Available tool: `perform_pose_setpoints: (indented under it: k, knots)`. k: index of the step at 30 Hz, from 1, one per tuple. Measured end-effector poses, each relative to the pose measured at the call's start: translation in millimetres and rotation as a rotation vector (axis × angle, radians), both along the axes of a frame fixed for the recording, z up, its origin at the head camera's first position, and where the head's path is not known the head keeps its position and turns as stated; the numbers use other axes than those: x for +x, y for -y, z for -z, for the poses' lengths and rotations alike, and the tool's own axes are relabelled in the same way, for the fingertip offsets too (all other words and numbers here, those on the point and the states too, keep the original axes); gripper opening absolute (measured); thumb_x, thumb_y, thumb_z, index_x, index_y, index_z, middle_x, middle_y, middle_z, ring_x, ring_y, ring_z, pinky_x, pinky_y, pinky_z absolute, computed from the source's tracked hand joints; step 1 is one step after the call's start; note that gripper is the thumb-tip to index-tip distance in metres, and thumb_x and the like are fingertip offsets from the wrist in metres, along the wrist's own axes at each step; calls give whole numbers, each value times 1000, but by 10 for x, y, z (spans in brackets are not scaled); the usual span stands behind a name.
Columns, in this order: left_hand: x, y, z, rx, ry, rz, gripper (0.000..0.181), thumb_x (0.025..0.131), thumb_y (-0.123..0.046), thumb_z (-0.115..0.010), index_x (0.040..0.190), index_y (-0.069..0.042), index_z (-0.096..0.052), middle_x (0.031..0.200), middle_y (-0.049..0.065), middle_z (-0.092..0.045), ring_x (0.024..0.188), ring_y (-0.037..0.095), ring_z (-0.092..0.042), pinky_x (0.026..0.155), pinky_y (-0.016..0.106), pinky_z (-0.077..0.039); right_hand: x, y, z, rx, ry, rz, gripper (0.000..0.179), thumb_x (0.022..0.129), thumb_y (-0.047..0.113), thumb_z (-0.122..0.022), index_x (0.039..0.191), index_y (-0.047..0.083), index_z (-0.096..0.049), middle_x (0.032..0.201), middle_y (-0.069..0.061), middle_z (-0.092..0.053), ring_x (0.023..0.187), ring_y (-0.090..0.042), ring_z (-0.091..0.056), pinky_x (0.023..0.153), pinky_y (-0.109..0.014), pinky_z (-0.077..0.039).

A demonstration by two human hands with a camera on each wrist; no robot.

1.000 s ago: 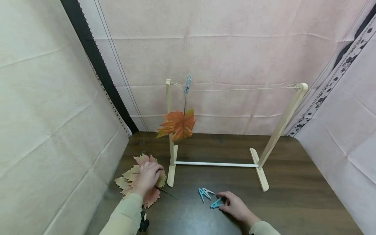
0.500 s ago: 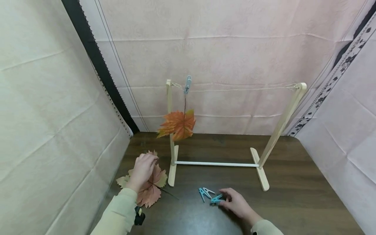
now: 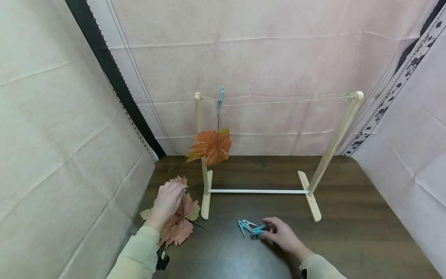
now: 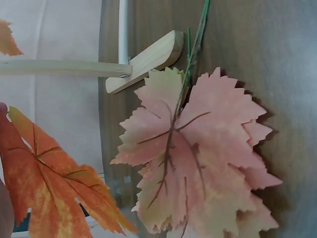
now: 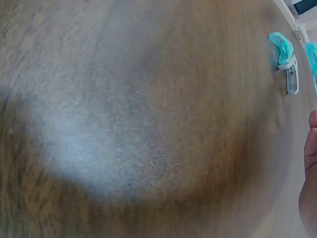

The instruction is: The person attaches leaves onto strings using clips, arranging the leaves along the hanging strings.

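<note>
My left hand (image 3: 169,201) pinches an orange artificial maple leaf (image 4: 54,183) by its edge or stem, above the left part of the table; its fingers hide most of the grip. Beneath it lies a small pile of pink and pale green leaves (image 3: 179,228) with green stems (image 4: 198,37). My right hand (image 3: 283,236) pinches a blue clothespin (image 3: 258,229) between thumb and fingers, low over the table. Just left of that clothespin are another blue clothespin (image 3: 241,228) and a whitish one (image 5: 292,77), close together.
A wooden stand (image 3: 331,147) carries a string (image 3: 278,102) between two posts. Near its left post, a pale blue clothespin (image 3: 220,97) holds an orange leaf (image 3: 212,147) by the stem. A white rod (image 3: 258,191) joins the feet. Pale cloth walls (image 3: 69,155) surround the table.
My left hand has risen off the pile toward the back left, bringing a leaf up with it. My right hand has shifted slightly, and its clothespin has turned and come up a little.
</note>
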State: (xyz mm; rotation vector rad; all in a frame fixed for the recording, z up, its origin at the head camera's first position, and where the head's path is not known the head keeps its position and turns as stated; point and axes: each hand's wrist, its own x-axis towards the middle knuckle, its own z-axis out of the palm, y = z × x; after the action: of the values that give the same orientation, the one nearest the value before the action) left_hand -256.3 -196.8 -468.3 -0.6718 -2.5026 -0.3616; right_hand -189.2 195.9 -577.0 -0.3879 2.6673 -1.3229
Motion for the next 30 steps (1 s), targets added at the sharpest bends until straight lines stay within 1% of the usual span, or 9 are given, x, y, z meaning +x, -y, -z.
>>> perform_pose_setpoints:
  k: [3, 5, 9, 13, 17, 20, 23, 26, 30]
  knots:
    - [10, -43, 40, -21, -17, 12, 18, 79, -11, -61, 97, -14, -61, 94, -2, -60, 85, 21, -48, 68, 36, -33, -10, 0, -13, 10, -11, 10, 45, 76, 25, -66, 116, 10, -52, 94, 0, -52, 61, -8, -49, 50, -23, -42]
    - [15, -66, 51, -22, -22, 23, 18, 79, -11, -61, 98, -14, -61, 94, -2, -60, 85, 21, -48, 68, 36, -33, -11, 1, -16, 9, -13, 13, 45, 75, 25, -67, 115, 10, -53, 92, 1, -52, 61, -8, -49, 49, -23, -42]
    - [20, -90, 38, -24, -29, 46, 21, 80, -10, -60, 100, -15, -61, 93, -2, -60, 85, 21, -48, 69, 37, -34, -15, 1, -31, -5, -29, 31, 44, 74, 21, -68, 114, 9, -53, 88, -2, -52, 61, -8, -48, 49, -23, -42]
    - [13, -97, 26, -43, -32, 52, 24, 80, -10, -59, 104, -16, -60, 93, -1, -60, 85, 22, -49, 69, 38, -34, -21, -4, -47, 9, -55, 52, 43, 74, 20, -68, 113, 9, -54, 86, -3, -52, 61, -7, -47, 48, -23, -41]
    - [28, -89, 69, -55, 3, 61, 28, 77, -7, -62, 104, -15, -60, 93, -1, -60, 85, 21, -49, 74, 38, -36, -6, 4, -53, 14, -31, 43, 43, 75, 20, -67, 114, 9, -53, 87, -4, -53, 62, -7, -47, 48, -23, -41]
    - [43, -84, 116, -83, 38, 65, 26, 78, -6, -60, 103, -15, -60, 94, -1, -60, 86, 19, -48, 77, 36, -36, 8, 11, -44, 11, -15, 31, 43, 76, 21, -67, 114, 9, -53, 88, -4, -53, 63, -8, -47, 48, -23, -41]
    - [53, -84, 149, -108, 53, 66, 24, 80, -9, -59, 102, -16, -60, 95, -3, -59, 88, 19, -49, 75, 35, -36, 14, 10, -39, 10, -16, 37, 43, 75, 21, -67, 114, 9, -53, 88, -4, -53, 63, -8, -48, 48, -23, -42]
    - [52, -85, 163, -111, 44, 77, 22, 80, -11, -60, 101, -16, -60, 96, -3, -59, 88, 19, -49, 74, 36, -37, 9, 3, -51, 2, -22, 53, 43, 75, 20, -67, 114, 9, -53, 88, -2, -53, 64, -8, -48, 50, -23, -42]
    - [44, -84, 167, -113, 16, 94, 19, 80, -12, -60, 99, -15, -60, 93, -1, -59, 83, 21, -49, 70, 35, -37, -4, -10, -79, -3, -31, 63, 43, 75, 21, -67, 114, 9, -53, 89, -3, -53, 68, -10, -48, 52, -23, -42]
